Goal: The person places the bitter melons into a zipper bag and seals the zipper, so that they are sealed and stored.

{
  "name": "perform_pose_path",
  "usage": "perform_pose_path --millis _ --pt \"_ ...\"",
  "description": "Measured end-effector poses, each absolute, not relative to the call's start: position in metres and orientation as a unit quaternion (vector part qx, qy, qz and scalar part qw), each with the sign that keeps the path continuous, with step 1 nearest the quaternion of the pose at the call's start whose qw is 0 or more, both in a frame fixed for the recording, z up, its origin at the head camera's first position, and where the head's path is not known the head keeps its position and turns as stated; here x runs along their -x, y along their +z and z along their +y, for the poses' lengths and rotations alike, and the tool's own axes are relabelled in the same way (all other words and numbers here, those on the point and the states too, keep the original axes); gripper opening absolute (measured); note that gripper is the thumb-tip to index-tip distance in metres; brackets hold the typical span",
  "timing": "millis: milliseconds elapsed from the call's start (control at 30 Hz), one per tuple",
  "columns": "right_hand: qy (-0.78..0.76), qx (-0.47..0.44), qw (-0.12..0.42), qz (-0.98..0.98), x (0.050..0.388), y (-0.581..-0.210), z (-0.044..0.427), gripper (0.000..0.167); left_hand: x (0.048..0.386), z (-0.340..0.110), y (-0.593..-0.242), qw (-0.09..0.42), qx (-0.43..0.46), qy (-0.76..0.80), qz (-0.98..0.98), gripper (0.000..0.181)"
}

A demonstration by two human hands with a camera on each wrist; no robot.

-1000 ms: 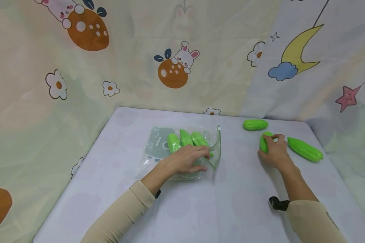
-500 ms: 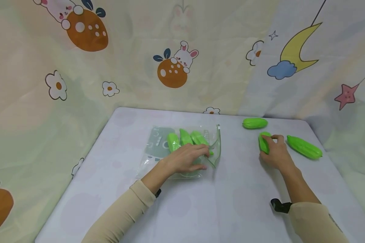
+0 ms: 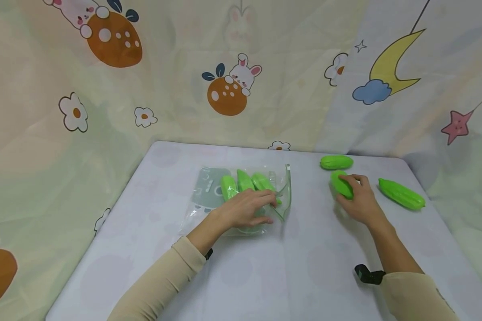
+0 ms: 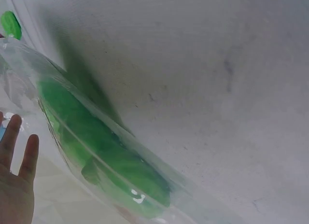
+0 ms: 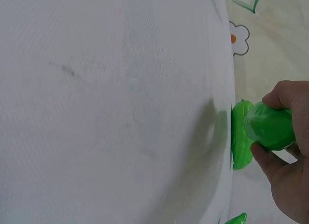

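Backdrop: cartoon-print cloth, behind white table.
Held gourd: green, toward table's far right corner, long axis slanted.
Right hand: thumb and fingers grasping held gourd.
Clear bag: nearer table's far edge, mouth facing right edge, bagged gourds inside, also green.
Left hand: over bag, fingers loose at its mouth, thumb apart.
Far gourd: by far edge, just beyond held one.
Side gourd: near right edge.
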State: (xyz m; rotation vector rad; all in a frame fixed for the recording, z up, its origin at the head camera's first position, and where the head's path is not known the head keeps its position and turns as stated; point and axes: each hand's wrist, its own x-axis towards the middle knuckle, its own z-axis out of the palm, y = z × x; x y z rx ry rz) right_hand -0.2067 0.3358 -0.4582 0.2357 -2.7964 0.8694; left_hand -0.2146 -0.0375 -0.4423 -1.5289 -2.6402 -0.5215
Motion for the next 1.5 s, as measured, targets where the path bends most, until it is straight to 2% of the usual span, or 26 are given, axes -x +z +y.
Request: perform_pose_path --millis 333,700,1233,1500 --pt "0.344 -0.133 0.145 -0.918 0.207 -0.464 0.322 0.059 0.213 -0.039 -0.443 0.018 0.491 -0.167 -0.855 0.039" --pt "0.358 -0.186 0.166 -0.9 0.205 -0.475 0.312 0.057 0.212 -0.04 -0.444 0.018 0.487 -0.166 -0.857 0.038" --pt "0.411 -0.193 0.062 -0.889 0.204 -0.466 0.278 0.053 0.213 -0.038 -0.443 0.016 0.485 -0.156 -0.86 0.038" --pt "0.447 -0.224 0.021 -0.866 0.209 -0.474 0.268 0.06 0.213 -0.038 -0.443 0.023 0.494 -0.161 -0.854 0.037"
